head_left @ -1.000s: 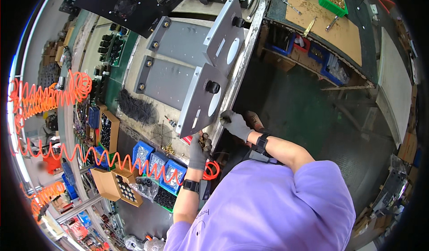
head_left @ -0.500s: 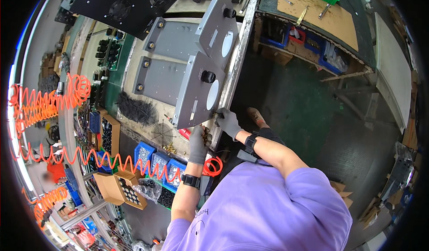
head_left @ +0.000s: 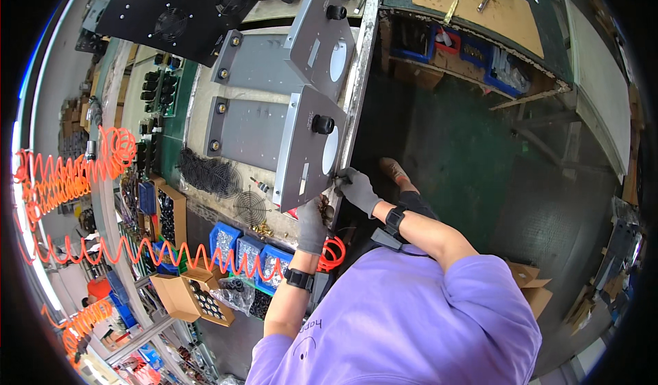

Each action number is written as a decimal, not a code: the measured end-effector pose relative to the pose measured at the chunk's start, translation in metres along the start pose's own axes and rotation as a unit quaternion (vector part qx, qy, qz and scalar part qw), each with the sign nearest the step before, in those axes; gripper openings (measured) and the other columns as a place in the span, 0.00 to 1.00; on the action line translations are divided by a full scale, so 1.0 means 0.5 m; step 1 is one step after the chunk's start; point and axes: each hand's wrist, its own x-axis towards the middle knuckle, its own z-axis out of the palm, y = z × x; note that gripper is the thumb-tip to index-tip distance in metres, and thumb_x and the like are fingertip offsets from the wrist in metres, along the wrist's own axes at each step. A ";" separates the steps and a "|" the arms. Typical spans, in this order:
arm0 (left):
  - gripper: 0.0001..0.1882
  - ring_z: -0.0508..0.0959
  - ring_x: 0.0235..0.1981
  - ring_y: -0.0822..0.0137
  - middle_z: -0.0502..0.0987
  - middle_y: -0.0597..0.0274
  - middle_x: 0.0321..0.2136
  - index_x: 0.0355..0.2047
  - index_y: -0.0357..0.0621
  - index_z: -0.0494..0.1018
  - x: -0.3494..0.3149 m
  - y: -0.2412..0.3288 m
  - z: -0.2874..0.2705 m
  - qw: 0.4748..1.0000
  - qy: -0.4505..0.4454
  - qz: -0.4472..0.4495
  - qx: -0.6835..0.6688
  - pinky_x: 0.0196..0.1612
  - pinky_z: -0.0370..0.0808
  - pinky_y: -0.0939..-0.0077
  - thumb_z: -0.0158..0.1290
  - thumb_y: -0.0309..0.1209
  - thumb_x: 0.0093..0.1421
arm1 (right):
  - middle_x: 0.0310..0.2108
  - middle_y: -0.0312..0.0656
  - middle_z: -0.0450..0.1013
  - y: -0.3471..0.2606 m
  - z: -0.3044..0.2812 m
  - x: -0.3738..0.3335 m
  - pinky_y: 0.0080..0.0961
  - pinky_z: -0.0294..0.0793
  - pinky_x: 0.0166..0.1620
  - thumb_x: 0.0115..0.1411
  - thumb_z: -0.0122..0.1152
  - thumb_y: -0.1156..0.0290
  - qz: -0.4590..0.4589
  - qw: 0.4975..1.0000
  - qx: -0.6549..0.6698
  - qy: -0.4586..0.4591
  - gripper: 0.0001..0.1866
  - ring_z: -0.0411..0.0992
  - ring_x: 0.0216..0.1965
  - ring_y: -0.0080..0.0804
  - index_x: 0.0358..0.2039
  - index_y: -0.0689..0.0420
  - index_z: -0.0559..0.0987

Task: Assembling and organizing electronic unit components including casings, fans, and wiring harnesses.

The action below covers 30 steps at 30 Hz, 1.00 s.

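Observation:
My left hand, in a grey glove, is cupped around several small dark and brassy parts at the bench's front edge. Just right of it, my right hand, gloved alike, has its fingertips pinched together at the lower right edge of a grey sheet-metal panel. Whatever lies between those fingertips is too small to make out. The panel stands upright on a grey metal chassis and carries a black round fitting and a large oval cutout. A matching chassis sits behind it.
Black fan guards, loose brass pieces and a screwdriver-like tool lie left of the panel. Blue bins of small hardware line the bench end. An orange coiled hose crosses in front. Another workbench stands right.
The view has shifted slightly. My left hand has moved closer under the panel's lower edge, partly hiding the red object there. My right hand stays pinched at the panel's edge.

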 end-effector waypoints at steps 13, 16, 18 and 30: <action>0.05 0.62 0.10 0.74 0.65 0.64 0.16 0.21 0.45 0.63 -0.010 -0.006 0.017 1.000 0.023 0.002 0.000 0.11 0.60 0.84 0.43 0.30 0.52 | 0.22 0.39 0.69 0.011 0.009 -0.015 0.19 0.73 0.24 0.56 0.47 0.79 0.085 0.990 0.114 0.020 0.08 0.71 0.21 0.23 0.37 0.66 0.68; 0.05 0.62 0.10 0.73 0.65 0.64 0.17 0.21 0.45 0.63 -0.015 -0.011 0.021 1.000 0.017 0.002 -0.004 0.11 0.59 0.84 0.41 0.29 0.52 | 0.22 0.37 0.69 0.074 0.006 -0.003 0.18 0.72 0.23 0.56 0.47 0.77 0.002 0.999 0.022 0.023 0.08 0.70 0.20 0.22 0.37 0.66 0.69; 0.04 0.63 0.10 0.73 0.65 0.63 0.16 0.21 0.45 0.64 -0.011 -0.017 0.013 1.000 -0.005 0.022 0.011 0.11 0.59 0.83 0.40 0.28 0.52 | 0.20 0.38 0.69 0.084 0.007 0.000 0.19 0.71 0.22 0.56 0.47 0.76 -0.071 0.994 -0.068 0.039 0.08 0.70 0.19 0.21 0.36 0.65 0.70; 0.04 0.64 0.11 0.73 0.66 0.63 0.17 0.22 0.43 0.64 -0.010 -0.013 0.011 1.000 -0.008 0.001 -0.002 0.14 0.63 0.82 0.41 0.27 0.51 | 0.24 0.55 0.70 0.042 -0.002 -0.012 0.36 0.68 0.27 0.52 0.48 0.75 -0.171 0.968 -0.171 0.067 0.07 0.69 0.29 0.52 0.30 0.62 0.72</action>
